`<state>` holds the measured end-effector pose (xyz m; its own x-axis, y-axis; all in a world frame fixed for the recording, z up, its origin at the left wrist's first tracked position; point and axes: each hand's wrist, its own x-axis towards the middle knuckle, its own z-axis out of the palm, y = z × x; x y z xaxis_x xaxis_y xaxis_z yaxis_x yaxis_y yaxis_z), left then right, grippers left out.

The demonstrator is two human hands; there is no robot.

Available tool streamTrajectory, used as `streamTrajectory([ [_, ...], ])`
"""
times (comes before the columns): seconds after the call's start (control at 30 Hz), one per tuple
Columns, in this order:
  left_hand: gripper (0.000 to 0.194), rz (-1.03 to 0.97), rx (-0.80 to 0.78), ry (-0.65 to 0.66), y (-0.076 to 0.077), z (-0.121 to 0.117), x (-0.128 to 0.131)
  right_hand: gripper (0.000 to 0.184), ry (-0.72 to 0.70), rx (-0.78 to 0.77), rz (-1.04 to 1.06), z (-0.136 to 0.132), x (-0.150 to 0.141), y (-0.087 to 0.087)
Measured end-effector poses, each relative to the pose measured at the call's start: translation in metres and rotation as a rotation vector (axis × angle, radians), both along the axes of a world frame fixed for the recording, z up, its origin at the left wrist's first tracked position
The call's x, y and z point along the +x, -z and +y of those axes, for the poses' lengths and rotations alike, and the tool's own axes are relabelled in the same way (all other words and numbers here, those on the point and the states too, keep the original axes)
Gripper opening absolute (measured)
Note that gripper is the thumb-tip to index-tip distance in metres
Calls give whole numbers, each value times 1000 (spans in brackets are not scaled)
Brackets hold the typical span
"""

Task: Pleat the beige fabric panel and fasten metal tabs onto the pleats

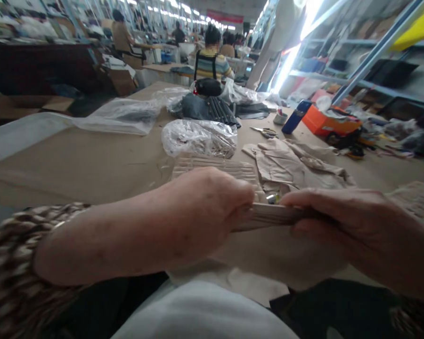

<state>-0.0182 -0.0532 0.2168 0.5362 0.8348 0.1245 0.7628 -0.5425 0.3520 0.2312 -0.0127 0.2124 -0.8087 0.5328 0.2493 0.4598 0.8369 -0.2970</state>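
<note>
Close to my body, both hands grip a beige piece of cloth [268,216] with layered edges, stretched level between them. My left hand [212,207] is closed on its left end, the fingertips turned out of sight. On the right end, my right hand [353,226] pinches the cloth between thumb and fingers. The rest of the cloth hangs blurred below. Just behind my hands lies a stack of beige strips [219,167], partly covered by my left hand. A small shiny item [273,198] shows between the hands; its kind I cannot make out.
Beyond the strips sits a clear plastic bag [199,138] of beige pieces. Scissors [266,133], a blue box [297,117] and an orange box [330,123] stand to the right, near folded beige cloth [289,162]. Dark garments [207,108] lie farther back. A person [212,59] sits beyond the table.
</note>
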Motion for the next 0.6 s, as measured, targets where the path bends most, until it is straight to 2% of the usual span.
streamTrajectory([
  [0.07, 30, 17, -156, -11, 15, -7, -15, 20, -23, -280, -52, -3, 4, 24],
  [0.13, 32, 88, -252, -44, 44, -8, -25, 15, -19, -455, -123, 2, 6, 59],
  [0.23, 28, 256, -336, -138, 93, -2, -27, 18, 55, -512, -175, 16, 2, 112],
  [0.3, 27, 299, -343, -167, 115, 3, -26, 26, 107, -530, -170, 25, -2, 135],
  [0.33, 28, 295, -337, -171, 122, 6, -26, 29, 123, -548, -158, 29, -3, 141],
  [0.4, 30, 264, -316, -178, 124, 9, -26, 31, 120, -531, -88, 33, -4, 140],
  [0.5, 30, 190, -322, -214, 112, 11, -29, 25, 38, -280, 49, 28, -6, 125],
  [0.6, 32, 81, -337, -213, 102, 12, -29, 37, -62, -74, 12, 15, -13, 116],
])
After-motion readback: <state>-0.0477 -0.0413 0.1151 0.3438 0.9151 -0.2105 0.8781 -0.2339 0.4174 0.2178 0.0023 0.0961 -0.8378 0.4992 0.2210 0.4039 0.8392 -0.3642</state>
